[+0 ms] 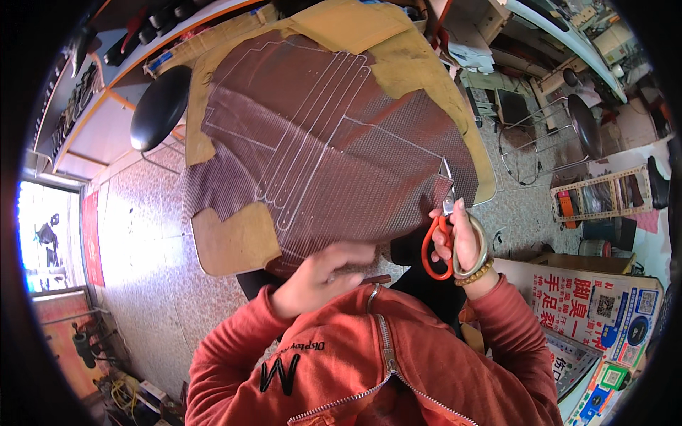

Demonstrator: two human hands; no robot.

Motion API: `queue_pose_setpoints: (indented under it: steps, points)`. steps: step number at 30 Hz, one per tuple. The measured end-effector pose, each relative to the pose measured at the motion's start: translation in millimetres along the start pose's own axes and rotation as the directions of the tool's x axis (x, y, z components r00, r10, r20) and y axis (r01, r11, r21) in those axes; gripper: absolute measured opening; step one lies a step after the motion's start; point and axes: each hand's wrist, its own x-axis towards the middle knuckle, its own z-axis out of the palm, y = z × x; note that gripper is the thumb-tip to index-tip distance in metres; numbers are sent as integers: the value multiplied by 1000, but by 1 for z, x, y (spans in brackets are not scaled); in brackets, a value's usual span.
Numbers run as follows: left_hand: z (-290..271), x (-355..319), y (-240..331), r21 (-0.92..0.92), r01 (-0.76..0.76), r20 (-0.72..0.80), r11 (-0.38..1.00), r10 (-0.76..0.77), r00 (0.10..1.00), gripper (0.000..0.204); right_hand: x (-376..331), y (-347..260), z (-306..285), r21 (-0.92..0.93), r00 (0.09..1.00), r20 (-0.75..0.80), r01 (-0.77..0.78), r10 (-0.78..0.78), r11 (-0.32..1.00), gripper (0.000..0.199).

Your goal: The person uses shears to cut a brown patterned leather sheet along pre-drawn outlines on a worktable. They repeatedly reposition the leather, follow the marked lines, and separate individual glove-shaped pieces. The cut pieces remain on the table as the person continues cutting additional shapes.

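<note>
Right hand (463,238) grips orange-handled scissors (442,227) cutting the marked brown sheet (327,149) at 3 o'clock; left hand (320,277) presses it flat; most outlines uncut.

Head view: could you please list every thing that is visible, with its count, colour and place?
leather sheet: one, dark brown with pale drawn pattern lines, centre, spread before the person
tan backing: one, mustard, showing round the sheet's edges
scissors: one pair, orange handles, at the sheet's right edge
round stool seat: one, black, upper left
metal-frame chairs: two, black seats, upper right
printed cartons: several, white and blue, lower right
tiled floor: speckled grey-pink, left
bangle: one, pale, right wrist
left hand: fingers pressing the sheet's near edge
right hand: fingers through the scissors' handles
</note>
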Motion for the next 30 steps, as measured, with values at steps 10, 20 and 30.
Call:
queue_pose_setpoints:
  steps: [10,20,30]
  points:
    - [57,-57,-160,-261,575,-287,775,-631,721,14,-2,1,-6,-46,1000,23,17,-16,999,67]
    - [70,-60,-110,-809,485,109,332,-726,679,34,5,1,-24,-97,996,85,9,-1,995,65]
    - [81,-75,-53,-960,163,12,229,-544,839,38,2,2,-39,-181,990,142,41,-15,983,64]
